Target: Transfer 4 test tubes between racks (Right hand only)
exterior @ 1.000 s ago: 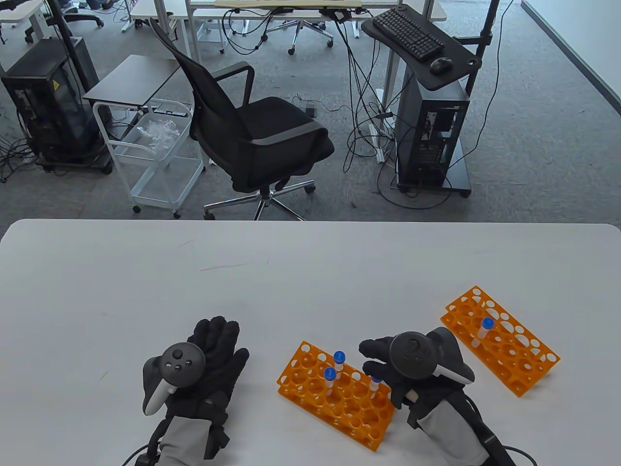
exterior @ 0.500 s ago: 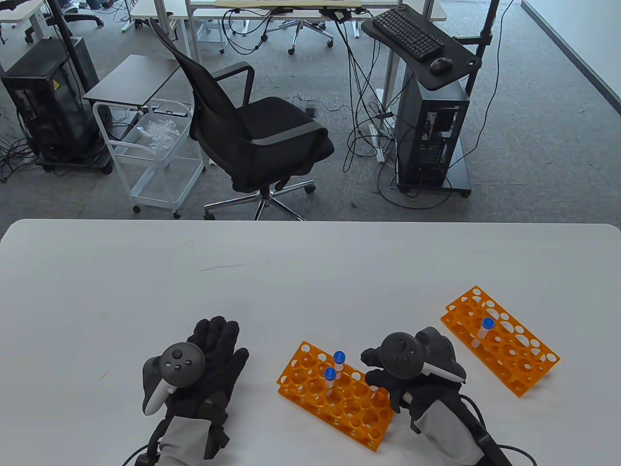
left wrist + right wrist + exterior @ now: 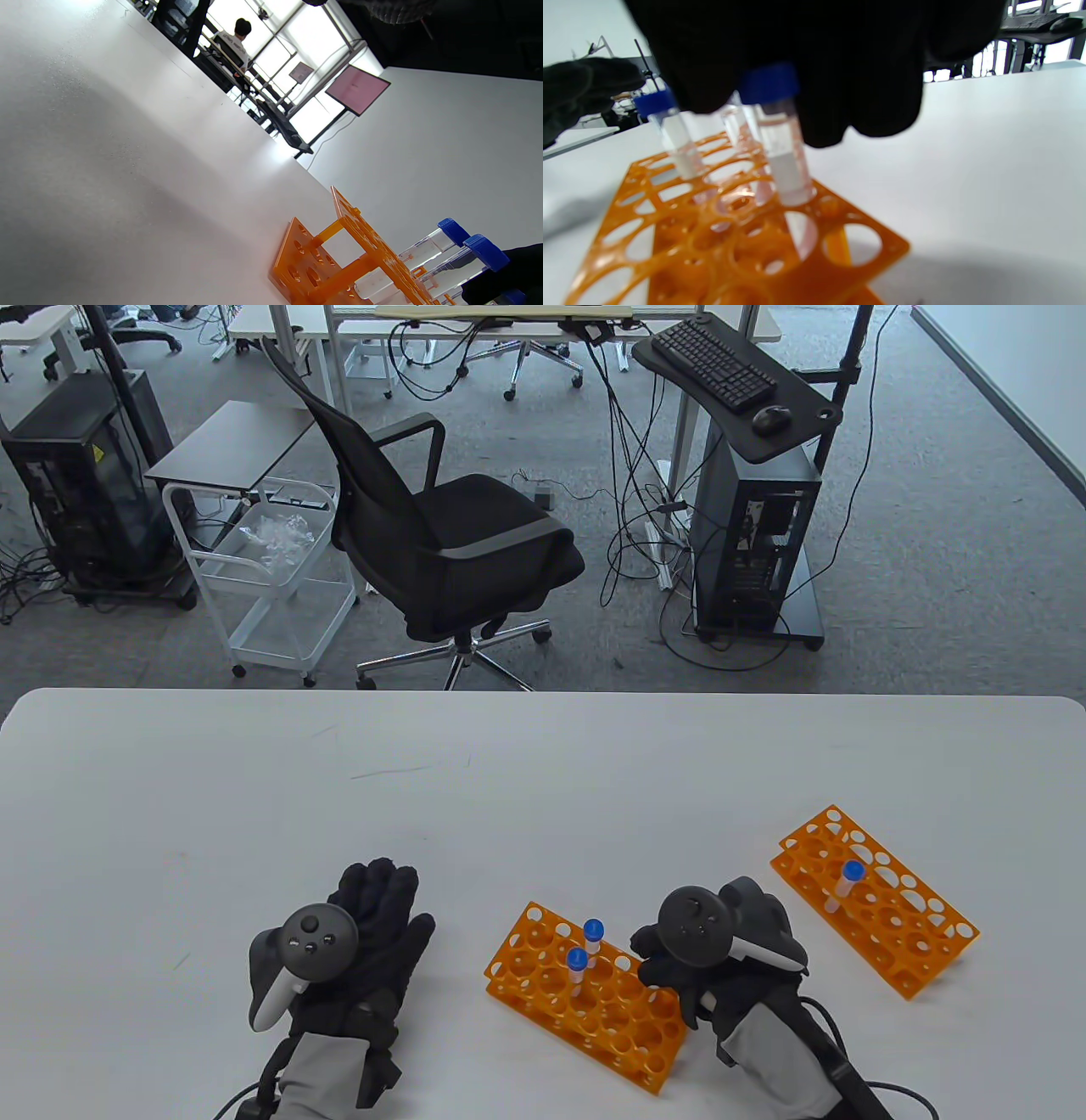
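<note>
My right hand (image 3: 657, 959) is over the right corner of the near orange rack (image 3: 628, 1035). In the right wrist view its fingers (image 3: 840, 63) grip the top of a blue-capped test tube (image 3: 780, 144), upright, with its lower end at a hole near the corner of the rack (image 3: 670, 254). Two more capped tubes (image 3: 592, 937) (image 3: 577, 971) stand in this rack. One tube (image 3: 844, 886) stands in the far orange rack (image 3: 899, 933) at the right. My left hand (image 3: 373, 916) rests flat and open on the table, left of the near rack.
The white table (image 3: 509, 797) stretches back to its far edge. The near rack (image 3: 360, 250) with its tubes shows at the bottom right of the left wrist view. An office chair (image 3: 450, 543) and a computer stand are on the floor beyond.
My right hand has moved a little left and its fingers have curled over the third tube at the near rack's right corner, hiding it in the table view. The left hand has not moved.
</note>
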Motion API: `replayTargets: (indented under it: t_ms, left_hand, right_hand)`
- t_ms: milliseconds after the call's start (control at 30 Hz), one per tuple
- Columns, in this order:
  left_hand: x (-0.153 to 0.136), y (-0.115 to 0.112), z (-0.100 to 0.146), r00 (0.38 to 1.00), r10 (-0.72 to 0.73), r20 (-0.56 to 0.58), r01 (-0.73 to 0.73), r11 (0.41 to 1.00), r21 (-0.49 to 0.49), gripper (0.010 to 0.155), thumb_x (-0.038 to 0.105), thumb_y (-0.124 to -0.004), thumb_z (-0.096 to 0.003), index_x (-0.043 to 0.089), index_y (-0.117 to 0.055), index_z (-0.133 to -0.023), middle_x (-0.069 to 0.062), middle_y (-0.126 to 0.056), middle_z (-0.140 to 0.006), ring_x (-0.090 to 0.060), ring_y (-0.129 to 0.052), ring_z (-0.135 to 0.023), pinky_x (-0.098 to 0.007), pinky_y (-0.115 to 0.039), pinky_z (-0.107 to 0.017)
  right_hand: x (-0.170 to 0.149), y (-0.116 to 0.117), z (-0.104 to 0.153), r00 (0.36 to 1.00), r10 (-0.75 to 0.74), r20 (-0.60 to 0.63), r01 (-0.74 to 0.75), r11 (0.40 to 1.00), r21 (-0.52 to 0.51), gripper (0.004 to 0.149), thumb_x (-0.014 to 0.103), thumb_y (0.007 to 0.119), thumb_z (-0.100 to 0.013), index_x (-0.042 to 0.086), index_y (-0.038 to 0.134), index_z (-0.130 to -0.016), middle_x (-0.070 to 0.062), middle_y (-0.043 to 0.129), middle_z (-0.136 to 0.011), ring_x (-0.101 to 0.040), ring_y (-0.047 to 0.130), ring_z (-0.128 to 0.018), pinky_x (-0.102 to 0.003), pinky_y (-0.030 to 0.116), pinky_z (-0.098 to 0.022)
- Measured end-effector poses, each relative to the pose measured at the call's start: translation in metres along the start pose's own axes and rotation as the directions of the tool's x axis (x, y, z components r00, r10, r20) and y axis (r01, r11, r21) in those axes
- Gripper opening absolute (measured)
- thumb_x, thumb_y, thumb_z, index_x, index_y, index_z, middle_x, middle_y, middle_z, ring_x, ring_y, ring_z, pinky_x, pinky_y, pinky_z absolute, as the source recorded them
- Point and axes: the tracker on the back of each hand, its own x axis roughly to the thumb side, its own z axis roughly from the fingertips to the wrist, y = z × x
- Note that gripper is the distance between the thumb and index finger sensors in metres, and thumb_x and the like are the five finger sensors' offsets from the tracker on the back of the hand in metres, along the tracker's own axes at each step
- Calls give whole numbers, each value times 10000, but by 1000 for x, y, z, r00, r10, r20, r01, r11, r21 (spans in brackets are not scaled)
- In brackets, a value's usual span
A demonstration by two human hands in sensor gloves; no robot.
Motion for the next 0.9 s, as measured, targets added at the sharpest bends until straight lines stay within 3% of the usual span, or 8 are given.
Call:
replayTargets:
  t_ms: [900]
  left_hand:
    - [1, 0, 1, 1000, 1, 1, -1, 1000, 1, 673, 647, -501, -585, 416, -214, -1148, 108, -56, -1206, -129, 125, -1084, -409, 51, -802]
  right_hand:
    - [-1, -25, 13, 997, -54, 57, 64, 981, -183, 462, 335, 837, -445, 118, 876, -851, -152, 998, -733, -407, 939, -629, -641, 651, -563]
